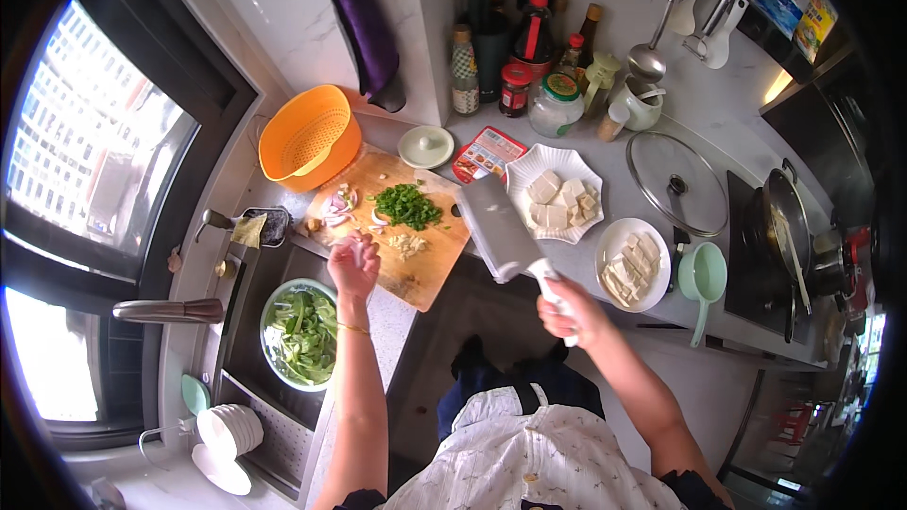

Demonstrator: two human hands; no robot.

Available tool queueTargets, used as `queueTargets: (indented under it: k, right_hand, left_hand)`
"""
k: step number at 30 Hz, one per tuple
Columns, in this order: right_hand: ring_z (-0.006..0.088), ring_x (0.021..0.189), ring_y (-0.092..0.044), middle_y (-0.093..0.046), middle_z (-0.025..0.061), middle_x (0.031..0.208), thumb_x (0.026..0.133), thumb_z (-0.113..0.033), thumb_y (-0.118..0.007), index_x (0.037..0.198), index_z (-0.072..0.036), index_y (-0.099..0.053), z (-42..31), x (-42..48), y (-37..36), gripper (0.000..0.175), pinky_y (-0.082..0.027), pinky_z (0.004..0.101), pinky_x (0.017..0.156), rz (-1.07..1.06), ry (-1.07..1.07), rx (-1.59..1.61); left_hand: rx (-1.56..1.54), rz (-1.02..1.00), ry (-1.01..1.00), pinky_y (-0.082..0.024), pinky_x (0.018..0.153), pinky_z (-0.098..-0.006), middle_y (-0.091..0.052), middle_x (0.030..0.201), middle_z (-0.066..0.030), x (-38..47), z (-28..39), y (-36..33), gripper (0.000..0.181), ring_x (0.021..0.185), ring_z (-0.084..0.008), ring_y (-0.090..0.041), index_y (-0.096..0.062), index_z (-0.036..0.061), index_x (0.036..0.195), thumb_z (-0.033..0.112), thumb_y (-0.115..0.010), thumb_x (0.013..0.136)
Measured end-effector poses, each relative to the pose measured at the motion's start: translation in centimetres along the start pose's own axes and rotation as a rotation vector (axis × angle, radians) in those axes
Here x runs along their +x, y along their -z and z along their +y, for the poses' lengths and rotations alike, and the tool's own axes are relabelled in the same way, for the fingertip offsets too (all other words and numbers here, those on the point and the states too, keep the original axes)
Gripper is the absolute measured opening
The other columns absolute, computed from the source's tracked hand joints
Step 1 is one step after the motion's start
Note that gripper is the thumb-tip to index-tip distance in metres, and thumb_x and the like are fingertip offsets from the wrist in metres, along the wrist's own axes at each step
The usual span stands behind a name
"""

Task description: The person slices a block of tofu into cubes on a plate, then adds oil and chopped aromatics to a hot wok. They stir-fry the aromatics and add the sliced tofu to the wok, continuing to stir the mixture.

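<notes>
My right hand [572, 312] grips the white handle of a cleaver [499, 223], whose broad blade is raised off the right edge of the wooden cutting board [425, 280]. Over the board's near left edge is my left hand [354, 265], fingers curled. A pale patch shows at its fingertips, too blurred to tell whether it is a held piece. On the board lie chopped green onion [407, 205], sliced shallot or red onion [339, 207] and a small heap of minced garlic [409, 246].
An orange colander [312, 138] stands behind the board. In the sink [241, 347] sits a bowl of leafy greens [301, 333]. To the right are tofu on a fluted plate [521, 163], another tofu plate [608, 290], a glass lid [641, 188], a green ladle [701, 276] and a wok [786, 212].
</notes>
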State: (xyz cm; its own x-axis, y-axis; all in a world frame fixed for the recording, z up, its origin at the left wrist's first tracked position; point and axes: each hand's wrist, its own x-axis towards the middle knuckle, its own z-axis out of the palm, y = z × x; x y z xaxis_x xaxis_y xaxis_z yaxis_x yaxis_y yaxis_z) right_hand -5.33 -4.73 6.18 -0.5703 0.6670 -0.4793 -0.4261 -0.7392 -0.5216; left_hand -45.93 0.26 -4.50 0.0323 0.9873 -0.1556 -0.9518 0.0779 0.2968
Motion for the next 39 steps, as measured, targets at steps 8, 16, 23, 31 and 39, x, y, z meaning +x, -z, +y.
queueTargets:
  k: [8, 16, 23, 31, 39]
  right_hand:
    - [0.0066, 0.040, -0.038, -0.051, 0.0030, 0.066, 0.096, -0.024, -0.054, 0.120, -0.017, -0.050, 5.4, 8.1, -6.5, 0.025, -0.032, 0.0215, 0.035, 0.065, 0.060, -0.007]
    - [0.0054, 0.041, -0.039, -0.049, 0.0003, 0.063, 0.097, -0.017, -0.053, 0.130, -0.014, -0.046, 7.6, 7.7, -9.9, 0.034, -0.033, 0.0212, 0.036, 0.156, 0.234, -0.244]
    - [0.0038, 0.041, -0.039, -0.048, -0.0006, 0.063, 0.097, -0.012, -0.053, 0.135, -0.010, -0.044, 9.2, 7.5, -10.8, 0.039, -0.033, 0.0195, 0.036, 0.237, 0.294, -0.395]
    - [0.0038, 0.041, -0.038, -0.048, -0.0008, 0.062, 0.096, -0.013, -0.053, 0.132, -0.010, -0.046, 9.0, 7.3, -10.2, 0.036, -0.032, 0.0200, 0.035, 0.247, 0.307, -0.360]
    - [0.0102, 0.042, -0.045, -0.052, 0.0038, 0.065, 0.098, -0.022, -0.051, 0.115, -0.009, -0.045, 9.7, 10.1, -7.8, 0.021, -0.037, 0.0249, 0.036, 0.403, 0.403, -0.278]
  left_hand:
    - [0.068, 0.057, 0.109, -0.055, 0.067, -0.0299, -0.060, 0.097, -0.0123, -0.4, -1.1, 0.1, 0.028, 0.084, -0.0236, -0.061, -0.059, 0.0028, 0.098, 0.029, -0.052, 0.093]
    - [0.178, 0.023, 0.178, -0.047, 0.098, -0.0436, -0.056, 0.118, -0.0159, -3.3, -6.3, -1.6, 0.048, 0.108, -0.0278, -0.057, -0.043, -0.0005, 0.130, 0.035, -0.047, 0.098]
    - [0.446, 0.096, 0.175, -0.054, 0.086, -0.0298, -0.062, 0.106, -0.0028, -4.3, -10.4, -4.2, 0.032, 0.096, -0.0133, -0.062, -0.051, 0.0073, 0.118, 0.014, -0.065, 0.090]
    - [0.280, 0.150, 0.203, -0.055, 0.083, -0.0306, -0.062, 0.102, -0.0050, -3.5, -9.0, -1.9, 0.023, 0.089, -0.0157, -0.062, -0.055, 0.0039, 0.113, 0.013, -0.060, 0.093]
    - [0.176, 0.139, 0.137, -0.048, 0.093, -0.0424, -0.059, 0.107, -0.0100, -2.9, -4.2, 1.9, 0.042, 0.093, -0.0244, -0.059, -0.048, 0.0028, 0.121, 0.036, -0.052, 0.097]
